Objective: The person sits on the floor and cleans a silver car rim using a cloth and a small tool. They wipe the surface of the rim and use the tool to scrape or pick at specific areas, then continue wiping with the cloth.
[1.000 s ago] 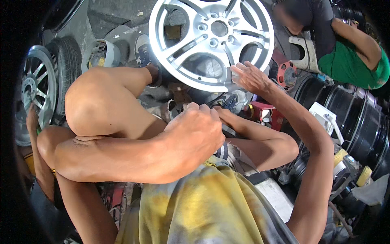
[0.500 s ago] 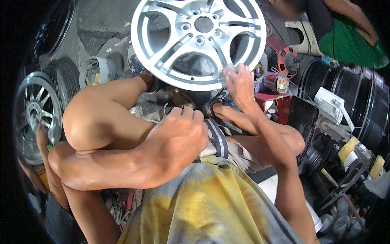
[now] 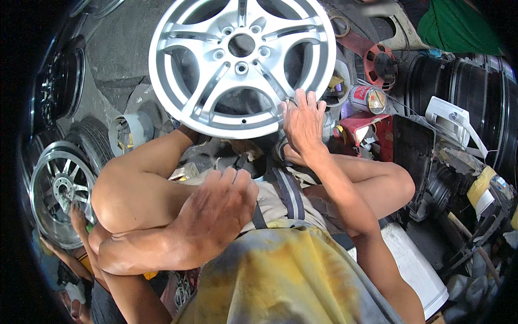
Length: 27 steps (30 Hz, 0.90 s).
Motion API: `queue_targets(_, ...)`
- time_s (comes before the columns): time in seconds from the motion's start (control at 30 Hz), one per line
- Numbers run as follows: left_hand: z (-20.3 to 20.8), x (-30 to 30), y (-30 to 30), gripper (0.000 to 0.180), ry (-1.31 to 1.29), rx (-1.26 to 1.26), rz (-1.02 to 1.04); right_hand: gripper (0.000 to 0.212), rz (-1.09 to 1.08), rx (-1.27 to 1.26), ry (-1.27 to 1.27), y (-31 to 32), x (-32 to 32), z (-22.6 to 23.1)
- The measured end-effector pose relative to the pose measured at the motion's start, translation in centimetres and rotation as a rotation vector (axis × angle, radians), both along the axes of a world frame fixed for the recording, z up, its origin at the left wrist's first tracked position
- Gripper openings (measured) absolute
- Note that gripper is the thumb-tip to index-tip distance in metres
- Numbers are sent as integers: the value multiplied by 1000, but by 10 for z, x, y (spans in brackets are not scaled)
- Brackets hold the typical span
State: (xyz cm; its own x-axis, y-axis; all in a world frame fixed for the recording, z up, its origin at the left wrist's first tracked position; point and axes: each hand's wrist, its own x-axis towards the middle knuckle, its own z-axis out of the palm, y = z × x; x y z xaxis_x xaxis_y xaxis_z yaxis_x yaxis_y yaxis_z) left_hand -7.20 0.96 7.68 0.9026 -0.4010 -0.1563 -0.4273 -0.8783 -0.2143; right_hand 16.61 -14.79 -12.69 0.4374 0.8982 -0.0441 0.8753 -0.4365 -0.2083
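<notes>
A silver multi-spoke alloy wheel (image 3: 205,92) stands upright on the ground in front of my raised knees. My right hand (image 3: 303,124) lies on the wheel's lower right rim, fingers spread over the edge, a ring on one finger. My left hand (image 3: 218,210) rests loosely across my lap beside my left knee (image 3: 129,194), fingers slack and holding nothing. A stained yellow-grey shirt (image 3: 286,275) fills the lower middle of the view.
A second silver wheel (image 3: 59,189) and a tyre (image 3: 97,140) lean at the left. Dark rims (image 3: 475,102), a red tin (image 3: 369,100), a red box (image 3: 372,129) and a white slab (image 3: 415,264) crowd the right. A person in green (image 3: 458,27) sits beyond.
My right hand has slid from beside the wheel onto its lower right rim. My left hand has loosened from a curled fist. The wheel now sits lower and more central in view.
</notes>
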Motion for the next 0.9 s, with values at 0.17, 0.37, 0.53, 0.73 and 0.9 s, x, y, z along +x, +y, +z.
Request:
queue_targets(0.17, 11, 8, 8, 51, 281, -336, 189, 29, -4, -43, 17, -2, 0, 0)
queue_targets(0.37, 45, 37, 30, 64, 291, -185, -23, 27, -6, -2, 29, -2, 4, -3)
queue_targets(0.53, 43, 54, 37, 61, 367, -234, -28, 24, 1, -46, 56, -13, 4, 2)
queue_targets(0.73, 31, 68, 30, 56, 545, -502, 72, 25, -86, -8, 176, 5, 2, -3)
queue_targets(0.9, 14, 72, 18, 53, 657, -659, 154, 24, -94, -115, 158, -1, 3, 10)
